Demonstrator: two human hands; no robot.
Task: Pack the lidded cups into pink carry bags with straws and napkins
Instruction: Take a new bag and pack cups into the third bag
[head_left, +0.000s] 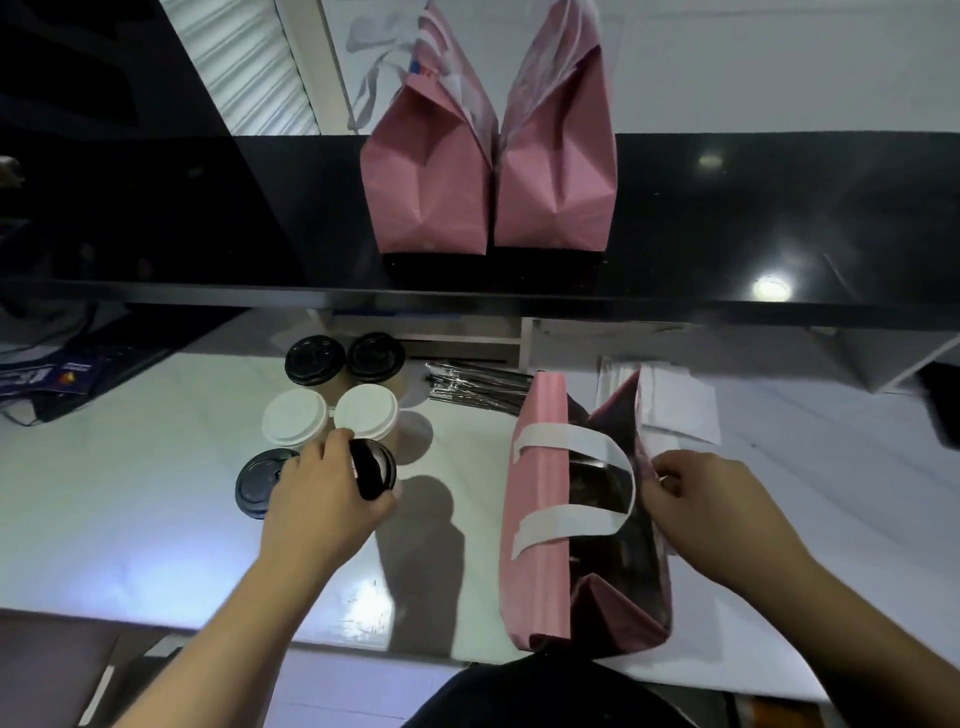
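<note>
Fingers of the left hand grip a black-lidded cup; right hand pinches the open bag. Two bags beyond look packed; five cups remain beside.

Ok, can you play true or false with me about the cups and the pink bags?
1. Two pink bags stand on the black shelf. True.
2. The left hand grips a white-lidded cup. False: it holds a black-lidded cup.
3. The right hand holds the open pink bag by its edge. True.
4. Four cups have white lids. False: only two white-lidded cups show.
</note>
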